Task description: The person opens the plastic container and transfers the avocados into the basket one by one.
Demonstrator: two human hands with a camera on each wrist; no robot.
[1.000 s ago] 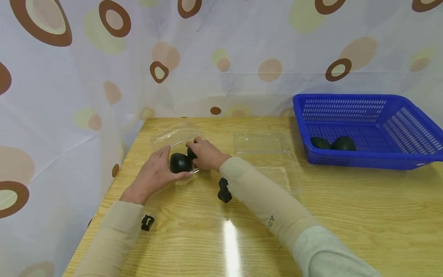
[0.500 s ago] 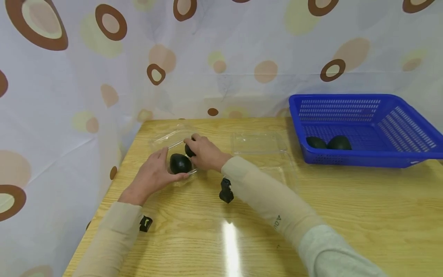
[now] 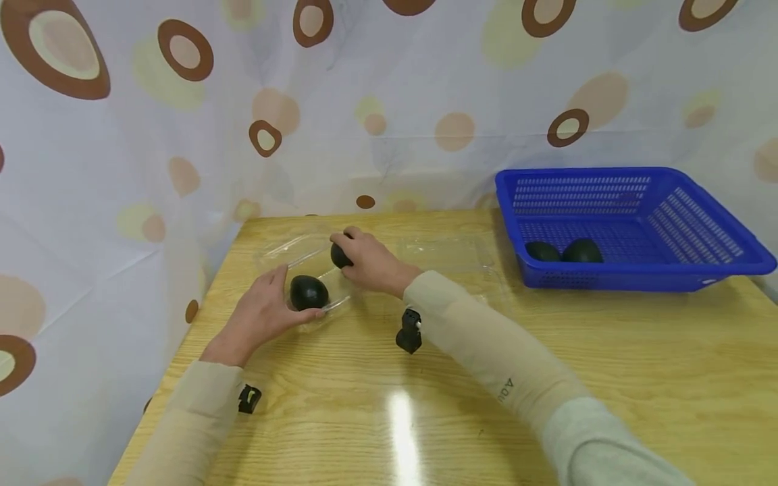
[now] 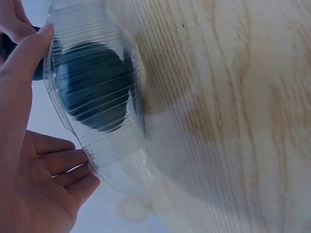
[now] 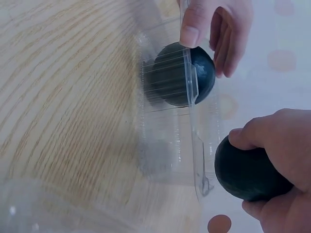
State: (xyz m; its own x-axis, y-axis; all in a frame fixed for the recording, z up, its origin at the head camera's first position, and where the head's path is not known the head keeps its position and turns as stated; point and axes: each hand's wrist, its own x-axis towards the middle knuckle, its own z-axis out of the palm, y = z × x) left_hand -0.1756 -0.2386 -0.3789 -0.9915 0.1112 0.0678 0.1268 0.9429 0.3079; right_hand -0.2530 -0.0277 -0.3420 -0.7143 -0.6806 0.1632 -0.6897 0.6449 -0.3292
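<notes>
A clear plastic clamshell container [image 3: 331,304] lies with its lid [image 3: 292,250] folded back, at the table's left side. One dark green avocado [image 3: 308,293] sits in its left part. My left hand [image 3: 261,310] holds the container's left end, thumb on the near rim [image 5: 188,73] and fingers across at the other side. My right hand [image 3: 373,262] grips a second avocado [image 5: 250,170] just above the container's right end, apart from the first avocado. In the left wrist view, the first avocado [image 4: 95,85] shows through the ribbed wall; the second is mostly hidden behind my hands.
Another clear clamshell [image 3: 444,253] lies spread out to the right, partly behind my right forearm. A blue plastic basket [image 3: 620,277] at the back right holds two more avocados [image 3: 582,250]. A patterned cloth [image 3: 389,155] hangs behind the wooden table [image 3: 340,412].
My right hand has moved right and up with its avocado, widening the gap from the one in the container. My left hand keeps its hold. The head view has shifted slightly.
</notes>
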